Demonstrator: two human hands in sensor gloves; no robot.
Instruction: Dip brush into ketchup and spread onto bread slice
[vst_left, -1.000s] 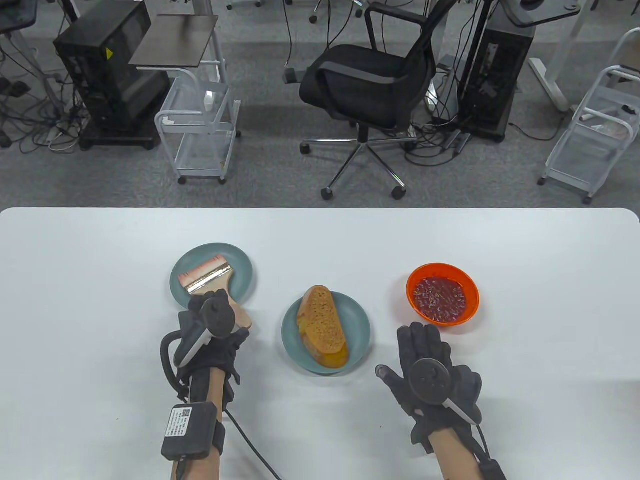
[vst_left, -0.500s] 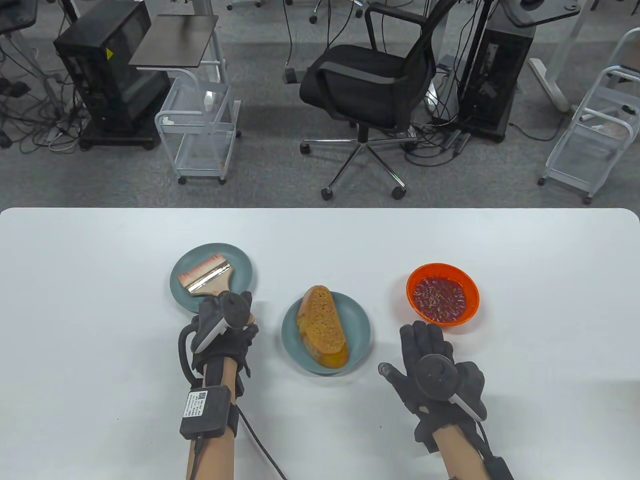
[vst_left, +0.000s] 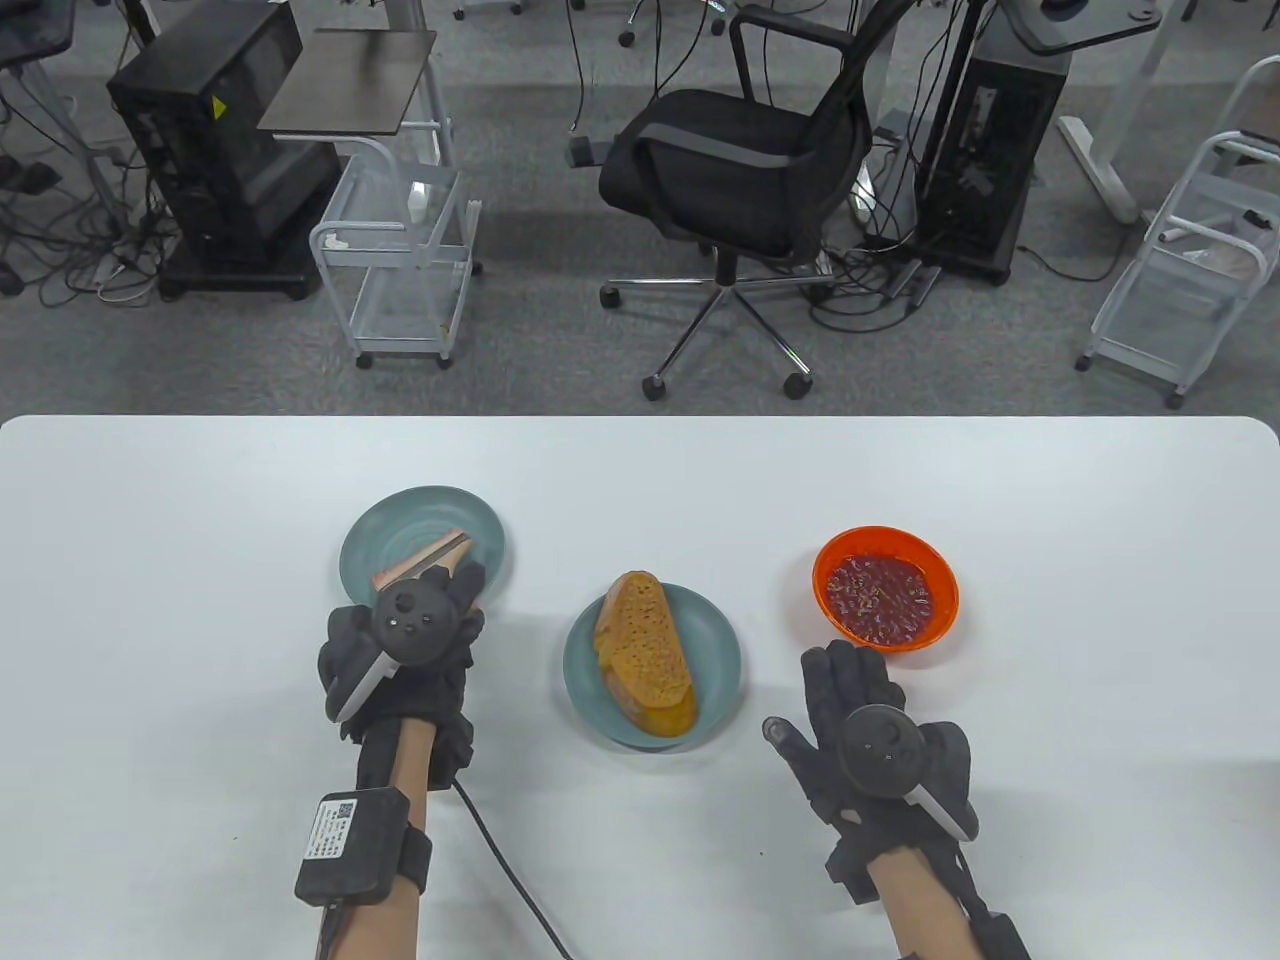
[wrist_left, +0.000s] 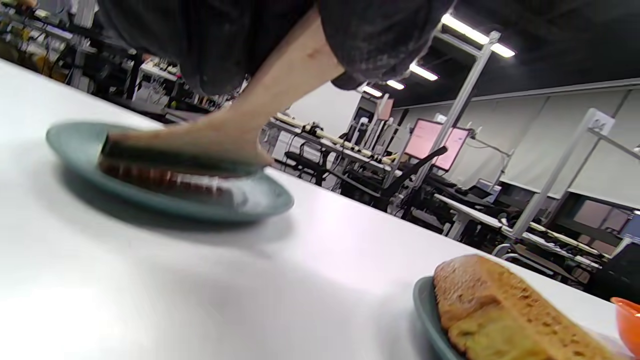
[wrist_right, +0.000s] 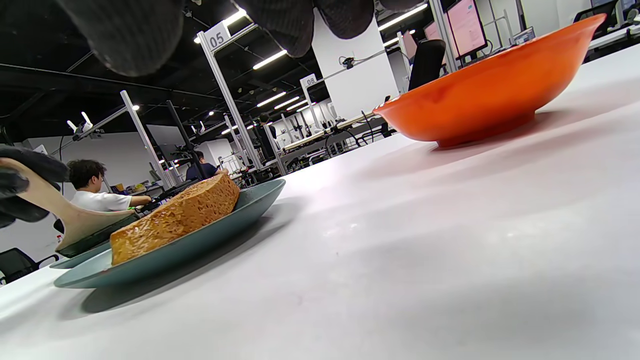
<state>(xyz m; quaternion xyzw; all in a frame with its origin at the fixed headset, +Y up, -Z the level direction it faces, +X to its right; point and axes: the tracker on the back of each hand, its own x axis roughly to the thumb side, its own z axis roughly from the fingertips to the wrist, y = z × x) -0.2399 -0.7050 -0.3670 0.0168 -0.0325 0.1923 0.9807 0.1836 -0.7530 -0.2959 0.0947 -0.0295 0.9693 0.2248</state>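
A wide brush (vst_left: 428, 556) with a wooden handle (wrist_left: 225, 135) lies with its reddish bristles (wrist_left: 165, 181) on the left teal plate (vst_left: 400, 515). My left hand (vst_left: 420, 625) grips the handle, which rises off the plate (wrist_right: 55, 205). A bread slice (vst_left: 645, 650) lies on the middle teal plate (vst_left: 720, 650). The orange bowl (vst_left: 830, 570) of ketchup (vst_left: 880, 595) stands to the right. My right hand (vst_left: 860, 715) rests flat and open on the table just in front of the bowl, holding nothing.
The white table (vst_left: 640, 470) ends at a far edge, with an office chair (vst_left: 740, 150), two wire carts (vst_left: 400, 260) and computer towers on the floor behind. A cable (vst_left: 500, 880) trails from my left wrist.
My left hand closed round the brush handle and turned the brush up onto its edge, the head still on the plate. The right hand barely moved.
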